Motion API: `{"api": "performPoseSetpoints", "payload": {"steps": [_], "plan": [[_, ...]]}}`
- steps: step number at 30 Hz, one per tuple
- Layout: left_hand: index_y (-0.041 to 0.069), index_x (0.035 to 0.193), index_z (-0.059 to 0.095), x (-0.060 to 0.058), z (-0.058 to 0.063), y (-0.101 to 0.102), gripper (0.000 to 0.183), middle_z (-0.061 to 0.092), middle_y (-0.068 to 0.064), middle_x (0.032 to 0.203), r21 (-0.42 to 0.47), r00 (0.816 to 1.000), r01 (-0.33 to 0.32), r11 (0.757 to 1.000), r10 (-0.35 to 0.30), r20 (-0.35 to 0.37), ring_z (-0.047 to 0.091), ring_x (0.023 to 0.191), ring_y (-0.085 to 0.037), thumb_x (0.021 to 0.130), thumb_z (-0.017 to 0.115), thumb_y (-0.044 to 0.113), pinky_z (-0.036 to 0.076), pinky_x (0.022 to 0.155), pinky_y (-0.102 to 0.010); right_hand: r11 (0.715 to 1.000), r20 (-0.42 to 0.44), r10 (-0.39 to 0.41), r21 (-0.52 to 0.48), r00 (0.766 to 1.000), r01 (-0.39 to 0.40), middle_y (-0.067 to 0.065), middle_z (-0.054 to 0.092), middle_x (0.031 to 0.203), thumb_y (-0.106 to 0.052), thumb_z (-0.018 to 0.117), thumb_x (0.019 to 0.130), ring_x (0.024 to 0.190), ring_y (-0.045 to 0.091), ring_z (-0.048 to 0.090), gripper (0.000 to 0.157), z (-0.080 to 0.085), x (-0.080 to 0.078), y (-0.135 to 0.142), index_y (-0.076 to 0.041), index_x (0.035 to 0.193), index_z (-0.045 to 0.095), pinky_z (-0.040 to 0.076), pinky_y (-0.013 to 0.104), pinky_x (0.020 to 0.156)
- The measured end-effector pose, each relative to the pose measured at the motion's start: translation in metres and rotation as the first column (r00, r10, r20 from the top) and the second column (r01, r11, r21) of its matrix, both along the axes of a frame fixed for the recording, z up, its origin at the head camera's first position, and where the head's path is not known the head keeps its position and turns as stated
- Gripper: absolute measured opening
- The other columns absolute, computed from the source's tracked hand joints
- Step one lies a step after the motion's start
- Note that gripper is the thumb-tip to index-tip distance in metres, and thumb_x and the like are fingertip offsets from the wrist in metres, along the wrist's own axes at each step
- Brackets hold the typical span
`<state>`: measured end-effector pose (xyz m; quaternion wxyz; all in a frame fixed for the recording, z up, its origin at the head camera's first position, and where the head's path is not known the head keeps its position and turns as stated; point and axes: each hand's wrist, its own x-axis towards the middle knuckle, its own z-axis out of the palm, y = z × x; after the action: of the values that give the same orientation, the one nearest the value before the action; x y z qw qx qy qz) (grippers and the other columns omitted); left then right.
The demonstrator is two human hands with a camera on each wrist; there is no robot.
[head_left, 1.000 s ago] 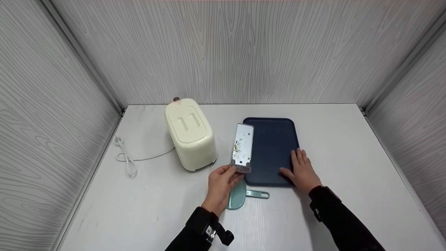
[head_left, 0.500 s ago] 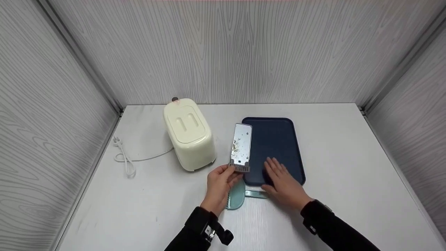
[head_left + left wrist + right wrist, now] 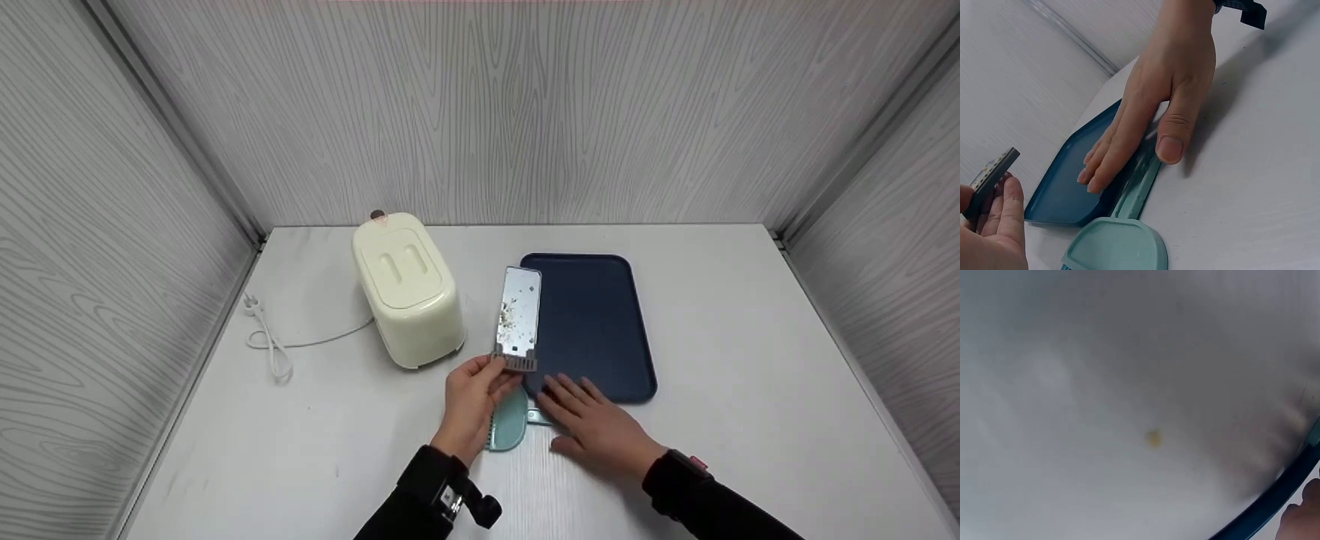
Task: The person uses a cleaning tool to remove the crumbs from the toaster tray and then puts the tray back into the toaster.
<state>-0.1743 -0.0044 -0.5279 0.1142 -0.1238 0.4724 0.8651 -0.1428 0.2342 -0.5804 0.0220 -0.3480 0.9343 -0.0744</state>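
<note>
My left hand pinches the grey slotted end of a flat metal crumb tray, and brown crumbs lie scattered on its shiny face. Under that hand is a teal hand brush, its handle pointing right. My right hand has its fingers straight, over the brush handle and the near edge of a dark blue tray. The left wrist view shows the right hand's fingers across the handle, with the thumb apart; whether they touch it I cannot tell. A tray rim crosses the blurred right wrist view.
A cream toaster with a lid on top stands left of the crumb tray. Its thin cord runs left to a bundled white plug lead. Grey wood-grain walls enclose the white table at the back and sides.
My right hand has moved from the blue tray's right edge leftward and nearer, to over the brush handle. The left hand keeps its hold on the crumb tray, nearly still.
</note>
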Motion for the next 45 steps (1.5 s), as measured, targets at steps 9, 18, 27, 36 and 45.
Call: {"api": "performPoseSetpoints", "payload": {"steps": [9,18,27,36,45], "plan": [[-0.012,0.117,0.056,-0.001,-0.001,0.000,0.023,0.071,-0.022,0.109,0.004,1.000,-0.006,1.000,0.006,0.005,0.074,0.101,-0.024,0.102,0.061,0.005,0.060,0.094,-0.037,0.994,-0.202,0.111,0.023,0.973,-0.109,0.014,0.038,0.164,-0.050,0.059,0.101,0.150,0.035,0.036,0.068,-0.005,0.008,0.001,-0.009,0.154,0.048,0.035,0.054,0.119],[-0.013,0.117,0.057,-0.001,-0.003,0.000,0.024,0.071,-0.020,0.107,0.002,1.000,-0.011,1.000,0.011,0.003,0.074,0.098,-0.023,0.102,0.062,0.005,0.061,0.092,-0.037,0.986,-0.410,0.155,0.003,0.899,-0.168,0.020,0.054,0.150,-0.020,0.076,0.091,0.140,0.039,0.050,0.031,0.000,0.013,-0.003,-0.003,0.117,0.071,0.045,0.052,0.113],[-0.012,0.118,0.057,-0.001,-0.003,0.000,0.025,0.070,-0.019,0.108,0.001,1.000,-0.005,1.000,0.005,0.016,0.074,0.098,-0.022,0.102,0.062,0.005,0.061,0.092,-0.037,0.993,-0.396,0.079,-0.052,0.915,-0.108,0.022,0.061,0.141,-0.007,0.082,0.081,0.138,0.045,0.050,0.045,0.005,0.020,0.008,0.005,0.123,0.068,0.044,0.054,0.112],[-0.012,0.119,0.058,-0.002,-0.003,-0.001,0.025,0.071,-0.020,0.108,-0.018,1.000,-0.002,1.000,0.002,0.023,0.074,0.098,-0.022,0.102,0.062,0.006,0.060,0.094,-0.037,0.963,-0.302,-0.021,-0.264,0.953,-0.063,-0.001,0.075,0.094,-0.009,0.088,0.075,0.114,0.028,0.071,0.037,0.023,0.025,0.032,-0.012,0.103,0.065,0.031,0.061,0.118],[-0.013,0.118,0.058,-0.003,-0.004,0.000,0.025,0.071,-0.020,0.106,-0.026,0.999,-0.009,1.000,0.010,0.031,0.074,0.096,-0.022,0.102,0.063,0.006,0.061,0.093,-0.037,0.895,0.220,-0.112,-0.401,0.969,0.195,-0.009,0.074,0.089,-0.013,0.080,0.089,0.082,0.006,0.069,0.016,0.050,0.023,0.061,-0.013,0.103,0.073,0.033,0.071,0.112]]}}
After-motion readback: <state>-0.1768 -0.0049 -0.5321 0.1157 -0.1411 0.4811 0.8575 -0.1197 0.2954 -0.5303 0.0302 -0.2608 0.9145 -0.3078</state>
